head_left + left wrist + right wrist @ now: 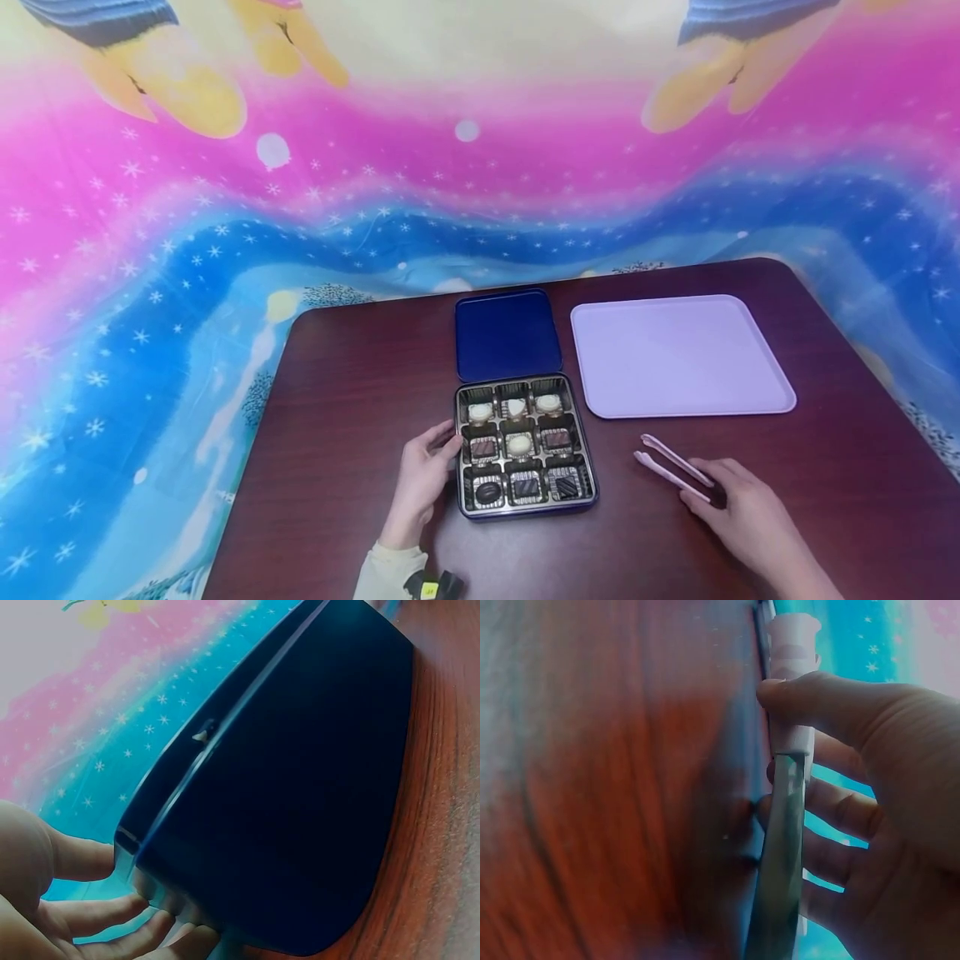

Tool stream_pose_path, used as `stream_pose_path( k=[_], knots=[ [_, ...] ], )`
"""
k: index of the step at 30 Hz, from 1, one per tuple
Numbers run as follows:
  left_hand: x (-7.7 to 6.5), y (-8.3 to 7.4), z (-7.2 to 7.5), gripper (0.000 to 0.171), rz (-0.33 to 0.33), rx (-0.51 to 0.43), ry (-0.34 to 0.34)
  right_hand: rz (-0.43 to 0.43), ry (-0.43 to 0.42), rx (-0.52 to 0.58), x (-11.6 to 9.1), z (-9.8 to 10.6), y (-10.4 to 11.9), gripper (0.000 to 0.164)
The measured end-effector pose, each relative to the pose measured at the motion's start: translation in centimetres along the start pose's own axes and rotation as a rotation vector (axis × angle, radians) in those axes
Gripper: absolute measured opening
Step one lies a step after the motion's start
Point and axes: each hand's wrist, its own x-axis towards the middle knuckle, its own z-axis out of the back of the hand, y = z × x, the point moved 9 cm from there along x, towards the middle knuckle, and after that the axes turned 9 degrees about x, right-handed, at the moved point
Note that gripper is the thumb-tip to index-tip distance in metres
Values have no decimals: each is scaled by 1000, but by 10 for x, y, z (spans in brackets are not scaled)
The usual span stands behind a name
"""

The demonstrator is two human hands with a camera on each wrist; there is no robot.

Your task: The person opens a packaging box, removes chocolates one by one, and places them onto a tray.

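Note:
A dark blue tin (525,511) stands uncovered on the table with its divided insert facing up. Its compartments hold chocolates: white ones (479,412) along the back row, a cream one (519,444) between two brown ones in the middle, and dark ones (488,492) in front. My left hand (426,475) touches the tin's left side, thumb by the rim; the left wrist view shows its fairly straight fingers (112,911) at the tin's wall (285,787). My right hand (750,508) grips tongs (670,477) with pale tips and metal arms. Their tips stand apart with nothing between them.
Behind the tin lies a square blue lid (508,335). A pale lilac tray (678,358) sits at the back right of the dark wooden table (360,392). A printed pink and blue cloth (420,183) hangs behind the table.

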Motion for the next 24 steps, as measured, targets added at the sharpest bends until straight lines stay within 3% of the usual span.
stream_pose_path(
  k=[17, 24],
  knots=[
    [-10, 3, 0, 48, -5, -3, 12, 111, -48, 117, 23, 26, 32, 54],
    [-11, 4, 0, 48, -3, -6, 12, 125, 6, 98, 42, 32, 51, 51]
  ],
)
